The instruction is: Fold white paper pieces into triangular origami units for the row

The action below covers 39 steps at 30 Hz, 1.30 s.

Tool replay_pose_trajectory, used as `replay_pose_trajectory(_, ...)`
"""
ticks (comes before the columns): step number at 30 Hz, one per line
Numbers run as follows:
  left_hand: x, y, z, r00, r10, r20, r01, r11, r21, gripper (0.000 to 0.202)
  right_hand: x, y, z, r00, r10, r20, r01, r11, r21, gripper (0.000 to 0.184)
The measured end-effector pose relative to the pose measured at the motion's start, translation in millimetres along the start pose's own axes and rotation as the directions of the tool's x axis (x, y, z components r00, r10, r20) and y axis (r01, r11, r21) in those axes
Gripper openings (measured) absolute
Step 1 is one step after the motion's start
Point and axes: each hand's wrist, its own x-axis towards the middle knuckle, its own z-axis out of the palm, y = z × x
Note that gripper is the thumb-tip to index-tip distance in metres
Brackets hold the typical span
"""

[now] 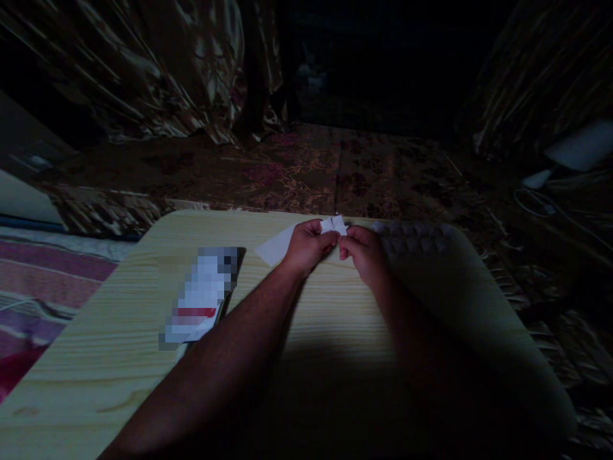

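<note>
A small folded piece of white paper (334, 224) is pinched between both hands near the far edge of the table. My left hand (308, 245) grips its left side, thumb toward me. On its right side, my right hand (363, 251) closes with bent fingers. Creases and pointed corners show on the paper's upper part; the fingers cover its lower part. Beside my left hand lies a flat white sheet of paper (275, 247), partly hidden by that hand. Just right of my right hand, several small folded paper pieces (414, 237) sit in two rows, dim in shadow.
The pale wooden table (119, 326) has rounded corners. A blurred-out flat item (201, 294) with a red band lies left of my left forearm. Beyond are a patterned cloth-covered ledge (306, 169) and curtains (191, 64). A white lamp-like object (582, 147) stands at right.
</note>
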Motion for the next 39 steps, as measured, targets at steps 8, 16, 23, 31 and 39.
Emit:
replay_pose_trajectory(8,-1.3,0.7,0.8,1.000,-0.001,0.015,0.002,1.000,-0.006,0.021,-1.0,-4.1,2.6,0.999,-0.009,-0.049,0.008,0.999,-0.031,0.020)
replay_pose_trajectory(16,0.1,1.3,-0.8,1.000,-0.020,0.019,0.021,0.999,-0.030,0.023,-1.8,-3.2,2.8,0.999,-0.006,-0.044,0.003,0.998,-0.067,0.023)
replay_pose_trajectory(23,-1.2,2.5,1.2,1.000,-0.015,-0.005,0.015,0.999,-0.031,0.020,-1.8,-3.3,3.1,0.999,-0.002,-0.041,-0.001,0.997,-0.082,0.019)
replay_pose_trajectory(31,-1.9,3.4,2.7,1.000,-0.011,-0.015,0.011,0.999,-0.031,0.020,-2.7,-5.0,2.8,0.999,0.000,-0.037,-0.002,0.999,-0.043,0.020)
replay_pose_trajectory(39,-1.1,1.6,1.7,1.000,-0.009,-0.027,0.008,0.999,-0.050,0.023,-2.4,-0.4,2.0,0.999,-0.015,-0.033,0.013,0.997,-0.079,0.018)
